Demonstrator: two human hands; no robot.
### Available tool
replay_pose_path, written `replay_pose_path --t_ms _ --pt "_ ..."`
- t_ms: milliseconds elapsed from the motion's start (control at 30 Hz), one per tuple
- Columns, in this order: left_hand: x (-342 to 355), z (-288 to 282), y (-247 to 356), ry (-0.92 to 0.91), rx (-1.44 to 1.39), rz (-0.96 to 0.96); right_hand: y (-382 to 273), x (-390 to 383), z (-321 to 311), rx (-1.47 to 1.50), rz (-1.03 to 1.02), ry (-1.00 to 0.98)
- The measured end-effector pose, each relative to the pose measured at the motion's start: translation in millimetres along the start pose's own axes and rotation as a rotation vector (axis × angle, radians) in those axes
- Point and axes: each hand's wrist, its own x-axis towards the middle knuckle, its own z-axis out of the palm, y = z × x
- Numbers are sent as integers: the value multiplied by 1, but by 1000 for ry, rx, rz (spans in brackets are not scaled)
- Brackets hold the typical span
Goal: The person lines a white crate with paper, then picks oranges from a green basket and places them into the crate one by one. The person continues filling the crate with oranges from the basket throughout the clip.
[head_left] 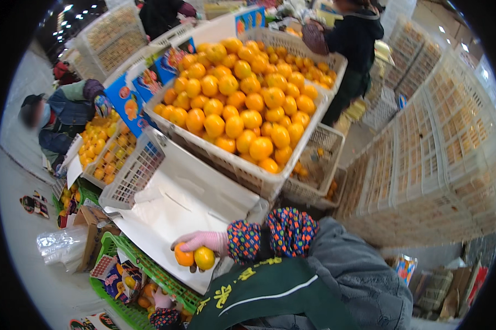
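My right hand [203, 241], in a pink glove with a dotted sleeve, is closed on two oranges [194, 257] over the front edge of a white crate lined with white paper [171, 206]. My left hand [162, 300], also in a pink glove, reaches down into a green crate [149, 265] just below, among a few oranges [145, 294] and printed packets; its grip is hidden. A large white crate heaped with oranges [242, 99] stands right behind the lined crate.
Tall stacks of white crates [440, 143] fill the right side. A person [61, 118] crouches at the left by another orange crate [102, 151]; another person [352, 49] stands at the back. A cardboard box [91, 231] and clear plastic bags [61, 242] lie at my left.
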Motion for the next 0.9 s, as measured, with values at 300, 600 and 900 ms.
replay_pose_path --t_ms 300,600,900 --pt "27 2 -28 -48 -338 -142 -3 -3 1 -12 42 -64" --pt "4 -8 6 -109 -279 -93 15 6 -6 -17 -26 -65" --pt "12 -4 -2 -112 -331 -98 2 -10 -3 -33 -15 -23"
